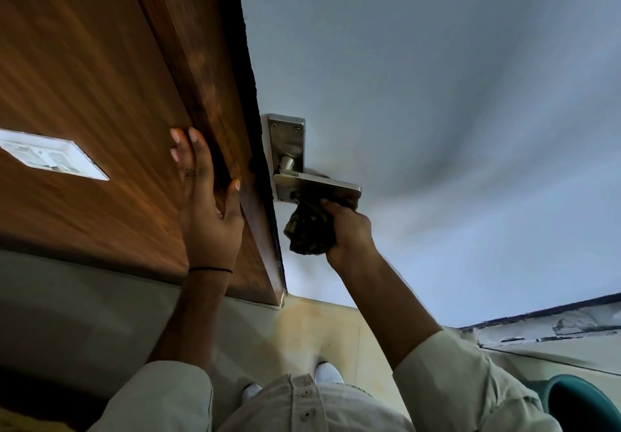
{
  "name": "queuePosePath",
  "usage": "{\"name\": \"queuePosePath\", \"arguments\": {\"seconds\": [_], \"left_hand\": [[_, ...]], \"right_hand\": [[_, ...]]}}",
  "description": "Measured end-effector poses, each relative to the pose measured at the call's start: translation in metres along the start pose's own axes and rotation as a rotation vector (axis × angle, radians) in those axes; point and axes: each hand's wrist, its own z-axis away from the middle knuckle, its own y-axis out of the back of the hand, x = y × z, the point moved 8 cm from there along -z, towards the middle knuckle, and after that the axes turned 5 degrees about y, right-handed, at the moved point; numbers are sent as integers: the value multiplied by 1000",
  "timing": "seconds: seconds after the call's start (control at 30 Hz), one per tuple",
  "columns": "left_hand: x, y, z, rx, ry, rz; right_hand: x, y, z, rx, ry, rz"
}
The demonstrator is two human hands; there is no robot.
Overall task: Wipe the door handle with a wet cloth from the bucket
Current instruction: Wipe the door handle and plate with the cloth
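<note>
A silver lever door handle point(319, 187) on a metal backplate point(287, 139) sits on the pale grey door face. My right hand point(347, 230) is shut on a dark, bunched wet cloth point(307, 230), pressed up against the underside of the lever. My left hand point(206, 203) lies flat with spread fingers on the brown wooden door edge point(215, 102), bracing it. Only the rim of the teal bucket point(578, 401) shows, at the bottom right corner.
A white switch plate point(50, 156) is set in the wooden panel on the left. Cream floor tiles point(319, 330) lie below, with my white shoes point(327, 372) showing. A worn, chipped threshold point(554, 327) runs along the right.
</note>
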Motion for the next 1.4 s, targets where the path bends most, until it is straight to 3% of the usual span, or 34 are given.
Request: {"name": "queuePosePath", "arguments": {"seconds": [0.23, 0.57, 1.07, 1.4], "left_hand": [[-2, 1, -1, -12, 17, -2], [-3, 4, -2, -34, -5, 33], [-8, 3, -4, -54, 27, -30], [-7, 2, -2, -4, 22, -50]], "right_hand": [[12, -20, 26, -256, -31, -317], [31, -80, 9, -430, -174, -249], [34, -79, 4, -504, -189, -213], [-23, 19, -1, -348, 102, 3]]}}
